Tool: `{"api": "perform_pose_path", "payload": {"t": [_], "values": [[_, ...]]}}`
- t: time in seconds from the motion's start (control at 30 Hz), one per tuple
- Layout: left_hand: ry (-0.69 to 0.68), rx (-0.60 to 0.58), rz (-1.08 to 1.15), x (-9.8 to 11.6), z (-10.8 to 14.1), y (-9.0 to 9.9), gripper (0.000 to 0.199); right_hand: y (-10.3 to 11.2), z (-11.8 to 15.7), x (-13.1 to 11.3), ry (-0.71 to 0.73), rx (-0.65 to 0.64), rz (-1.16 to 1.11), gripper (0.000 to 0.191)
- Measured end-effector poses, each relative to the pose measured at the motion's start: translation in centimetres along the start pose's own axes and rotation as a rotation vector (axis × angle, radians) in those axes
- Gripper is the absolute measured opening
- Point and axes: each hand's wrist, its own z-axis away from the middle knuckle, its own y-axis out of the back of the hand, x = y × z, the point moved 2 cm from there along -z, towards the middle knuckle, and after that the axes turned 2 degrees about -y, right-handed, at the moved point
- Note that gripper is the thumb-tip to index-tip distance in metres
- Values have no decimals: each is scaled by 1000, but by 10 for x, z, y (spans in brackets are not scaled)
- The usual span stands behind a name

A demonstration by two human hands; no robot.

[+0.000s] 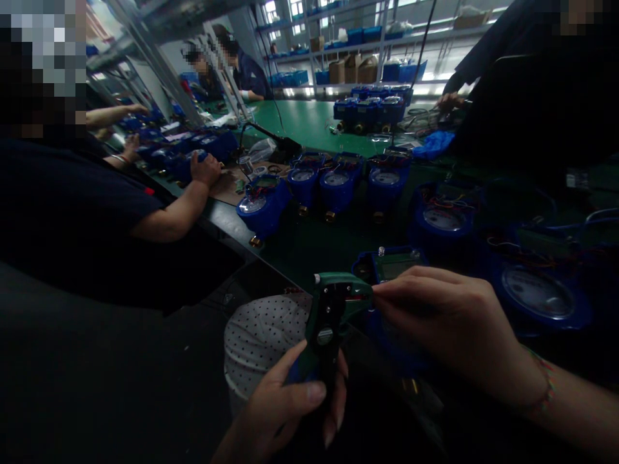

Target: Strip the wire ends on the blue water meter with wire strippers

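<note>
My left hand (pixel 294 399) is wrapped round the handles of a green and black wire stripper (pixel 333 316), held upright at the bottom centre. At the tool's jaws, the fingertips of my right hand (pixel 435 316) are pinched together; what they grip is too small to make out, though a thin red line shows inside the jaws. Behind and below my right hand lies a blue meter (pixel 394 258) with a small display, partly hidden by the hand. More blue meters with round dials and loose wires stand just beyond, one of them (pixel 442 216) behind my right wrist.
Several blue meters (pixel 338 180) line the green table (pixel 309 238). A white dotted cover (pixel 265 335) bulges beside the table's edge. On the left a co-worker's arm (pixel 178 206) rests at the table; another person stands at the far right. Stacked meters (pixel 370 113) and shelves are behind.
</note>
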Motion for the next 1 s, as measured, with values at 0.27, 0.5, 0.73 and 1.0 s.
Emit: {"api": "perform_pose_path", "payload": {"t": [0.27,0.5,0.73,1.0], "values": [[-72,-15,88,-5,-5,-1,39,-3,-2,2,-68,-2,-42,15],[-235,-14,66,-6,-7,-2,45,-1,-2,0,-84,-3,-38,14],[-225,87,58,-3,-10,-2,44,-1,-3,0,-60,11,-33,14],[-197,294,-121,-17,-19,23,54,-1,6,2,-106,91,-109,23]]}}
